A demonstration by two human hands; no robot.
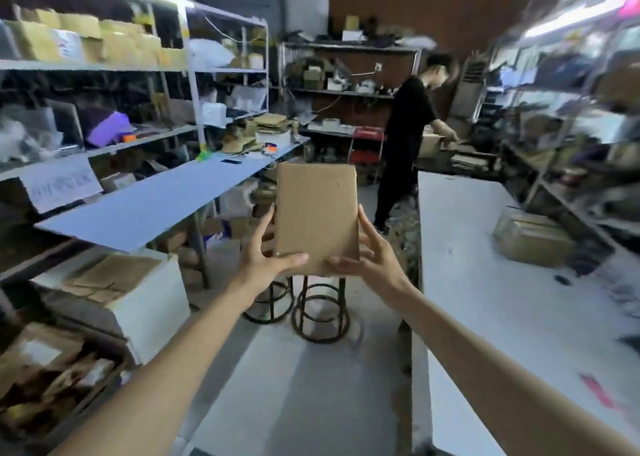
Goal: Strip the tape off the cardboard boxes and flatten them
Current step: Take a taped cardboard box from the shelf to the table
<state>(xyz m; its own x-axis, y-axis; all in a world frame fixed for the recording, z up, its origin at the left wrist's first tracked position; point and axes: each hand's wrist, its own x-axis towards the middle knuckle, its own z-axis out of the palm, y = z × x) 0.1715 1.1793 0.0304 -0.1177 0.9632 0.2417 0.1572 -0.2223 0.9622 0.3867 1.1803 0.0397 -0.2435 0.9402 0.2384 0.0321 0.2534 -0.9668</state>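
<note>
Fingers [266,220] of the left hand [268,251] and of the right hand [372,253] curl round the lower side edges of a cardboard box [317,213]. The thumbs press on its near face and hold it upright in the air above the aisle. No tape shows on the face turned this way, and I cannot tell whether it is flattened yet. A second box [533,239], seemingly taped, sits on the desk [485,299] to the right, so work likely remains. Both arms reach forward, nearly straight, palms facing each other.

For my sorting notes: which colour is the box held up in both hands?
The cardboard box is plain brown, no print visible; seen in the head view.
</note>
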